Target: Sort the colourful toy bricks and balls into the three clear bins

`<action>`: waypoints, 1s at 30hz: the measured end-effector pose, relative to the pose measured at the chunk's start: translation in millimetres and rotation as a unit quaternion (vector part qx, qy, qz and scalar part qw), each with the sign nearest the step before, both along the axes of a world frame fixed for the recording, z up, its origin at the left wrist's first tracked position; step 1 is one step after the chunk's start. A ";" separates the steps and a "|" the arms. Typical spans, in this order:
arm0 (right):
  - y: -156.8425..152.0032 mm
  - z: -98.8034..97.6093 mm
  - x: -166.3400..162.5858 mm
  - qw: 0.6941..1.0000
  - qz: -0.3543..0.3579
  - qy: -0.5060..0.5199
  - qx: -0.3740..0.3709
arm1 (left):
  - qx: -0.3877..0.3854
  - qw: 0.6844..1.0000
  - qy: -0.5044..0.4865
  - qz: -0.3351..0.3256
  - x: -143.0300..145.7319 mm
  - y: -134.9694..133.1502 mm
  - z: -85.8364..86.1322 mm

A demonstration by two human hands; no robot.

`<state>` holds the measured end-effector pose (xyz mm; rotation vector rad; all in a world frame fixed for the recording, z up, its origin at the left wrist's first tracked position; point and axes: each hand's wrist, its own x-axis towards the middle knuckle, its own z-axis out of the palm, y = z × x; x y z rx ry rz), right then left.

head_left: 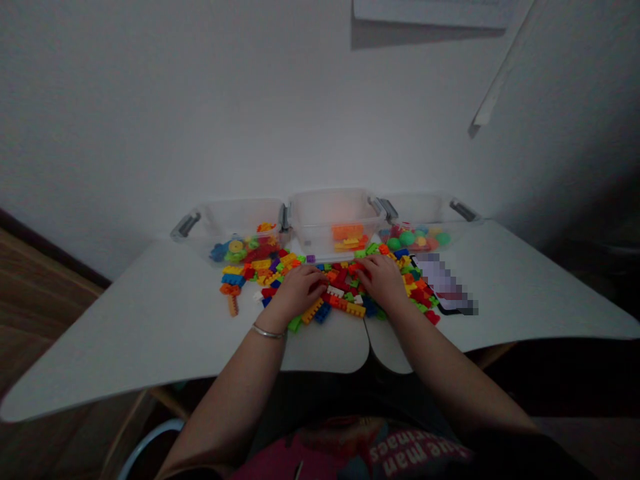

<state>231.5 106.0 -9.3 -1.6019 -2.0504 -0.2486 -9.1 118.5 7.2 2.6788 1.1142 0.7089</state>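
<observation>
A heap of toy building bricks (344,291) in red, yellow, green, blue and white lies on the white table. My left hand (300,288), with a silver bangle at its wrist, rests on the left part of the heap. Its fingers are bent and its thumb stands apart from them, with no brick visible between. On the other side of the heap, my right hand (383,277) has its fingertips closed at a red brick (355,268). Part of that brick is hidden by the fingers.
Three clear plastic bins stand along the wall: a left bin (240,212) and a right bin (417,208) with colourful toy pieces, and a middle bin (333,207) with orange and yellow bricks. A phone (440,283) lies right of the heap. The table (165,313) has a notched front edge.
</observation>
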 end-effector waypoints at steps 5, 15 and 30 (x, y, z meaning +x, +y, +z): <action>2.8 1.2 1.0 1.000 0.012 0.023 -0.012 | 0.003 1.000 -0.006 -0.002 0.5 -1.0 0.7; 4.4 7.0 0.1 0.997 0.023 0.072 0.008 | -0.004 1.000 -0.002 -0.003 -1.5 1.6 -2.3; 59.8 90.3 13.2 0.959 0.002 0.214 0.186 | -0.004 1.000 -0.001 -0.005 -2.1 2.4 -1.8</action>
